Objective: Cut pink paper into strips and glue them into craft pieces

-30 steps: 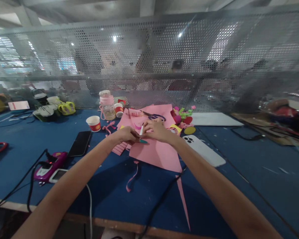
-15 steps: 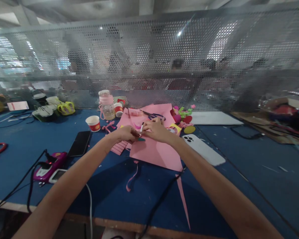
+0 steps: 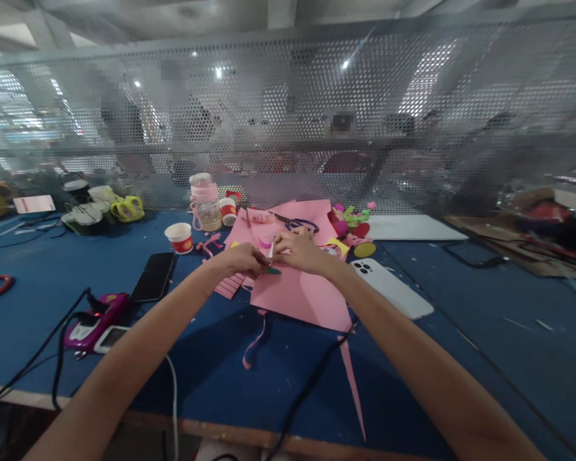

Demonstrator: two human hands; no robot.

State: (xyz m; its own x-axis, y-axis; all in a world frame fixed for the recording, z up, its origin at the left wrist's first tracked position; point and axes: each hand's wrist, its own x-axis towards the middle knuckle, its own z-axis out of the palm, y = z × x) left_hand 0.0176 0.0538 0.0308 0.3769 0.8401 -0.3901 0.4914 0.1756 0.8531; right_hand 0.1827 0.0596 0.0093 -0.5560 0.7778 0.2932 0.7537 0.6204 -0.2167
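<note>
My left hand point(image 3: 242, 258) and my right hand point(image 3: 298, 250) meet over a pink paper sheet point(image 3: 303, 296) on the blue table point(image 3: 67, 269). Both are closed in a pinch around a small white and green piece point(image 3: 272, 258) between the fingertips; I cannot make out what it is. Cut pink strips point(image 3: 230, 286) lie just under my left wrist. Scissors with purple handles point(image 3: 298, 225) rest on more pink paper point(image 3: 312, 211) just beyond my hands.
A white phone point(image 3: 392, 289) lies right of the sheet, a black phone point(image 3: 154, 276) to the left. Paper cups point(image 3: 180, 237), a pink bottle point(image 3: 205, 203), a magenta device point(image 3: 96, 318) with cables and colourful paper scraps point(image 3: 352, 225) are about. A perforated metal screen point(image 3: 413, 115) backs the table, people behind it.
My hands stay pinched together at the same spot, with only small finger shifts. People behind the screen have moved to the left.
</note>
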